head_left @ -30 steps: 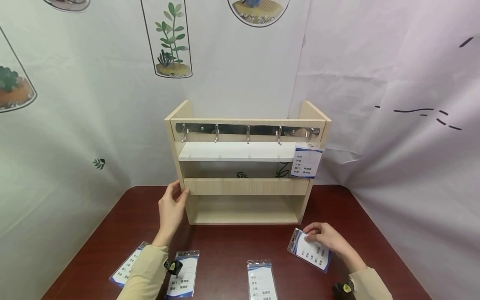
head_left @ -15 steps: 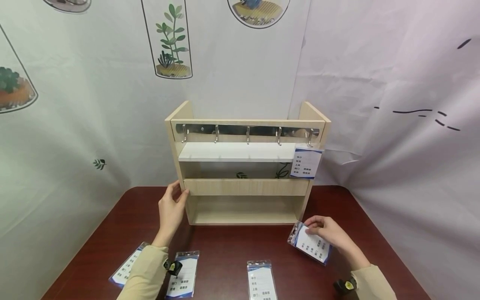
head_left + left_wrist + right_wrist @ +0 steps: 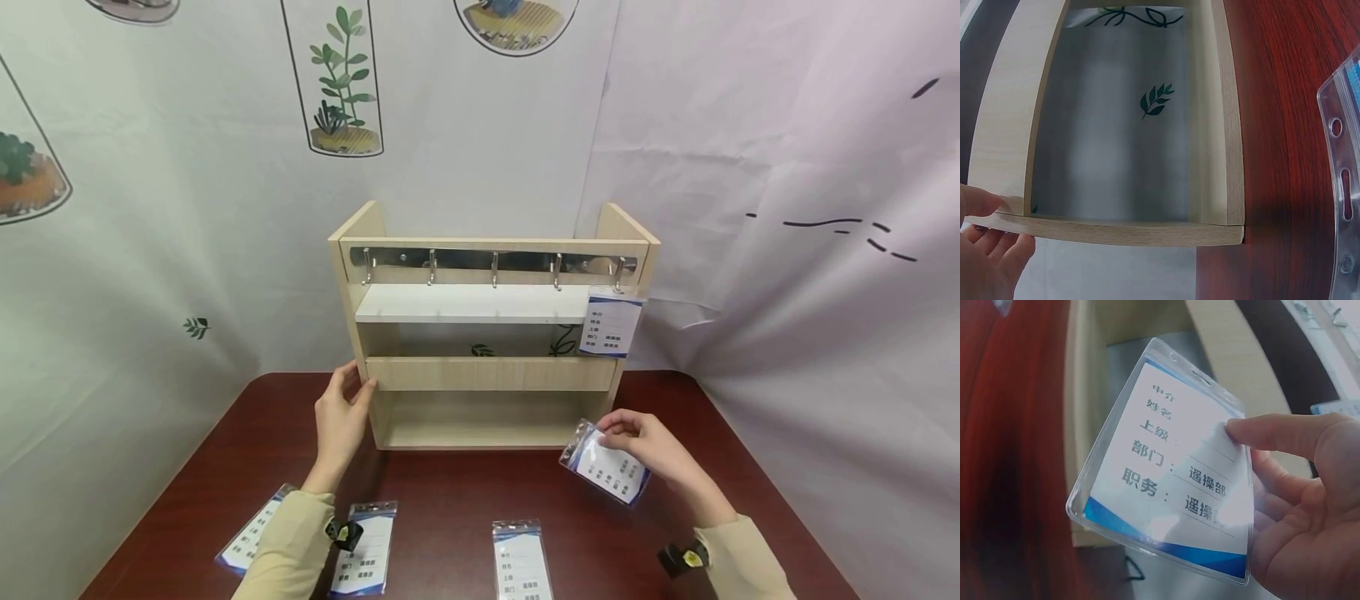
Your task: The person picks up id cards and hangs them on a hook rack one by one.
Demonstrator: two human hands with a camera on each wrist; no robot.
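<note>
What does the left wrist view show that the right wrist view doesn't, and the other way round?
Only the left wrist view: the left hand gripping the side of the wooden shelf, plus a green leaf print.
Only the right wrist view: the right hand holding a printed badge.
Both: that wooden shelf and the dark red table.

A dark red wood-grain table (image 3: 450, 492) is carrying a pale wooden hook rack (image 3: 487, 373) toward its back. Nearer the front, three ID badges (image 3: 522, 567) are lying, two left, one around the middle.
</note>
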